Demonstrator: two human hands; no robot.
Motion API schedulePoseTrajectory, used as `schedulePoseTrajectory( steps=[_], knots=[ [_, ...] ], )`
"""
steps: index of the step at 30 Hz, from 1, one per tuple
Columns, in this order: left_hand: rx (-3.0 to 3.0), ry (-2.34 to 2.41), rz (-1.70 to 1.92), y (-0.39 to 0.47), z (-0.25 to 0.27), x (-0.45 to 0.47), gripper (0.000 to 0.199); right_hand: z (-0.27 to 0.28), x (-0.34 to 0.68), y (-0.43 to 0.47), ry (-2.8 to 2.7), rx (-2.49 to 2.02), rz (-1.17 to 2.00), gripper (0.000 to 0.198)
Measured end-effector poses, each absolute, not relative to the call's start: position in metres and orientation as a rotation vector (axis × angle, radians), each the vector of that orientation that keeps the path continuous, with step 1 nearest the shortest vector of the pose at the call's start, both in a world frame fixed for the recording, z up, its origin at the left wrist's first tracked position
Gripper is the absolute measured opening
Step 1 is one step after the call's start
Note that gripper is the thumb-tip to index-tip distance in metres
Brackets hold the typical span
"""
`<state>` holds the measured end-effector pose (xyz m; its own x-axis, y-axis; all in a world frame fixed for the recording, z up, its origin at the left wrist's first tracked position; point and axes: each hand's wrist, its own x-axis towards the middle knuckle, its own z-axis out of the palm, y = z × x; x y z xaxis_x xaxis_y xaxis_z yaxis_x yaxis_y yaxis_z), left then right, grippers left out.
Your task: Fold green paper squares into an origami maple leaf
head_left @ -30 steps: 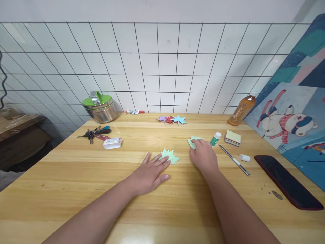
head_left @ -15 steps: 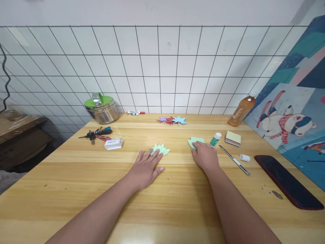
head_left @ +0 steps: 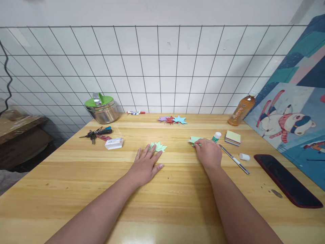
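Observation:
A pale green paper leaf (head_left: 159, 146) with pointed tips lies on the wooden table. My left hand (head_left: 144, 164) is spread flat, its fingertips on the leaf's near left side and covering part of it. To the right, my right hand (head_left: 208, 153) pinches the near edge of a light green piece of paper (head_left: 195, 139), which is slightly raised there. Just behind that hand stands a glue stick (head_left: 216, 137) with a green label, its lower part hidden. Purple, red and blue paper leaves (head_left: 179, 120) overlap in a row near the wall.
On the right are a pad of sticky notes (head_left: 233, 138), a pen (head_left: 235, 159), a white cap (head_left: 244, 157), a dark phone (head_left: 286, 179) and a drink bottle (head_left: 241, 110). Keys (head_left: 95, 134), a small white box (head_left: 114, 143), a green-lidded pot (head_left: 102, 108) and a marker (head_left: 136, 113) are left.
My left hand and the green leaf have shifted slightly left. My right hand has closed on the near edge of the light green paper and tilted it up.

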<state>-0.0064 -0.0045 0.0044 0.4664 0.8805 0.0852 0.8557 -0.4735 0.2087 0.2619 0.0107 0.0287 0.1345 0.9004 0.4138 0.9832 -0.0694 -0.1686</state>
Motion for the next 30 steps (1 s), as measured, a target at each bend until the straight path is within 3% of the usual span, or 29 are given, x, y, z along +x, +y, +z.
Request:
schedulePoseTrajectory(
  steps=[7, 16, 23, 26, 30],
  knots=[
    [2.566, 1.504, 0.493, -0.008, 0.019, -0.003, 0.047, 0.026, 0.263, 0.013, -1.788, -2.213, 0.063, 0.020],
    [2.261, 0.746, 0.636, -0.020, 0.030, 0.005, 0.035, 0.025, 0.260, 0.012, -1.824, -2.146, -0.054, 0.024],
    [1.012, 0.755, 0.554, -0.016, 0.018, 0.014, 0.069, 0.026, 0.223, -0.014, -2.161, -1.234, -0.144, 0.025],
    [0.810, 0.765, 0.686, -0.012, 0.019, 0.014, 0.053, 0.025, 0.204, -0.026, -2.418, -0.890, -0.124, 0.021],
    [0.902, 0.847, 0.909, -0.008, 0.015, 0.012, 0.025, 0.029, 0.192, -0.033, -2.496, -0.753, -0.099, 0.021]
  ],
)
